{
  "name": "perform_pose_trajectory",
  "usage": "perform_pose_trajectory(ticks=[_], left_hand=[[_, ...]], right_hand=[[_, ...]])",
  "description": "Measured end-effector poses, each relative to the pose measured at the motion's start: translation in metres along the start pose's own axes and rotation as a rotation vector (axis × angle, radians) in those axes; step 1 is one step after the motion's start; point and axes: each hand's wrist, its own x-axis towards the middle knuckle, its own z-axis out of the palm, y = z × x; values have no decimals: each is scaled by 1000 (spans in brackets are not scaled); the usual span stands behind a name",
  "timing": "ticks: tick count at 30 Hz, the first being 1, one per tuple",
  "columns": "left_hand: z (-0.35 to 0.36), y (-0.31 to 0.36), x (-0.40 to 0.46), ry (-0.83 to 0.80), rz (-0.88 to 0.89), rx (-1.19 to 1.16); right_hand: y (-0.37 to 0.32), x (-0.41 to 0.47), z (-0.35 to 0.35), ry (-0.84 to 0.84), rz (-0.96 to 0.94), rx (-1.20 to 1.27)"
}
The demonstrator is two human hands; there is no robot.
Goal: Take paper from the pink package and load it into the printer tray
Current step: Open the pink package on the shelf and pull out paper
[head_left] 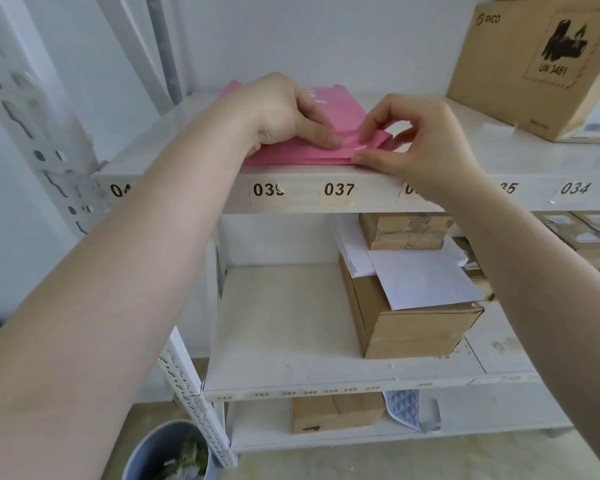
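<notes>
We're looking at a white metal shelving unit (371,199) against a plain white wall (326,39), with numbered labels along its front edge. At upper right sits a big cardboard box (534,64). Smaller boxes (413,330) crowd the middle shelf at centre right. At bottom left, a grey bin (153,452) stands on the pale floor (361,462).

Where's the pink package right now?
In the head view, the package lies centre frame at the front of the top shelf, above labels 039 and 037, held by the left hand and right hand; a cardboard box sits far right.

White numbered shelves (371,199) hold a PICO carton (534,64) and smaller boxes (416,330); a grey bin (146,452) stands below.
</notes>
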Motion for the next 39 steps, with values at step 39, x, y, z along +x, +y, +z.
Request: perform_pose_trajectory(ticks=[39], left_hand=[[-25,-31,-38,159,267,108]], right_hand=[[-27,33,30,-37,100,254]])
